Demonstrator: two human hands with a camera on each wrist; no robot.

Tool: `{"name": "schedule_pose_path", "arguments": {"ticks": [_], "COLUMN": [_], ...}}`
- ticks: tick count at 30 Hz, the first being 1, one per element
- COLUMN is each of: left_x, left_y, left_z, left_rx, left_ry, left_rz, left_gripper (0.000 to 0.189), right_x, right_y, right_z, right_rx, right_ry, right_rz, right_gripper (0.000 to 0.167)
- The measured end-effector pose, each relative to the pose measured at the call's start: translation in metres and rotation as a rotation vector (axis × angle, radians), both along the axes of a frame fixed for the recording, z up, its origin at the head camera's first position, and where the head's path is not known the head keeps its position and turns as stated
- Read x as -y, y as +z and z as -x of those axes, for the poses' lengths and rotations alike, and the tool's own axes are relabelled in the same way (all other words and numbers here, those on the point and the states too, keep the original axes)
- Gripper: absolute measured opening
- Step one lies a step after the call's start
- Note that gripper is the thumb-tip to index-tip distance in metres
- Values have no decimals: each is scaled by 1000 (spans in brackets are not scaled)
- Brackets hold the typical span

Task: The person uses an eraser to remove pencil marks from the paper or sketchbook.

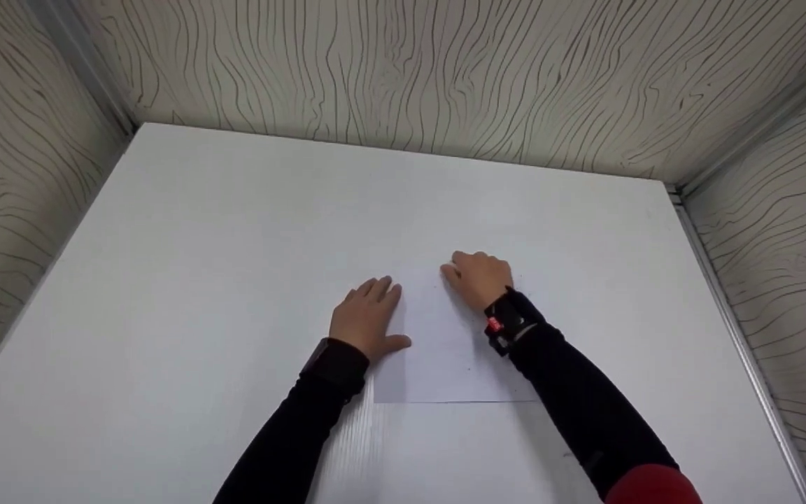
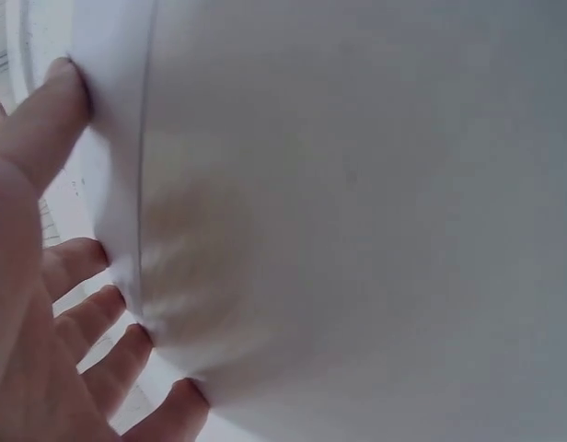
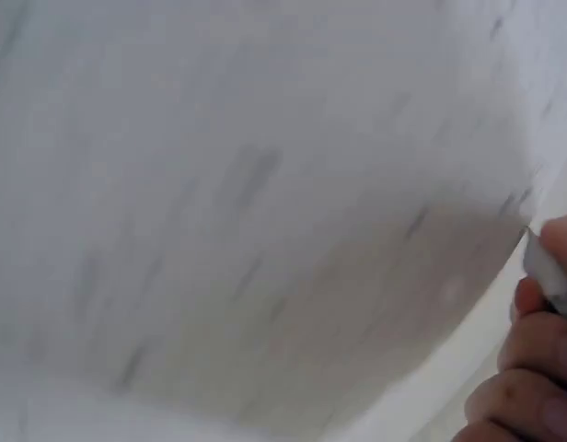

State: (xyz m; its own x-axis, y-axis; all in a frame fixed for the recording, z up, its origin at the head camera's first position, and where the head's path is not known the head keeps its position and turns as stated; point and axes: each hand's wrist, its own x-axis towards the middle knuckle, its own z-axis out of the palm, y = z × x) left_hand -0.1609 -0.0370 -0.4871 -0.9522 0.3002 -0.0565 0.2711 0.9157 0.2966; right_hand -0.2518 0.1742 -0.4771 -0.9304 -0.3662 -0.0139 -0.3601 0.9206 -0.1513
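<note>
A white sheet of paper [image 1: 438, 367] lies on the white table, its near edge showing as a thin line. My left hand [image 1: 366, 320] rests on its left side with fingers spread, thumb pointing right. In the left wrist view the fingertips [image 2: 187, 396] press down along the paper's edge. Toward the sheet's upper part, my right hand [image 1: 481, 278] pinches a small, worn white eraser [image 3: 547, 274], mostly hidden by the curled fingers. Dark specks like crumbs [image 3: 417, 221] are scattered over the paper in the right wrist view, blurred into streaks.
The white table [image 1: 235, 231] spreads out around the paper. Behind it stands a panel with a wood-grain pattern [image 1: 389, 70], with similar panels at left and right. A metal rail [image 1: 746, 350] runs along the right side.
</note>
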Motion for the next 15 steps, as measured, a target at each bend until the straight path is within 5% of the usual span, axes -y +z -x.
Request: {"name": "schedule_pose_path", "arguments": {"ticks": [6,15], "left_x": [-1,0], "left_y": [-3,0], "left_z": [-1,3], "left_rx": [-13,-28], "left_ry": [25,27], "left_rz": [-41,4], "left_gripper": [87,88], "right_x": [37,4], "right_y": [-4,-11], "right_z": [-32,-15], "right_rx": [36,-26], "right_ry": [207,69], "right_rz": [-10,-26], "right_gripper": [35,36]}}
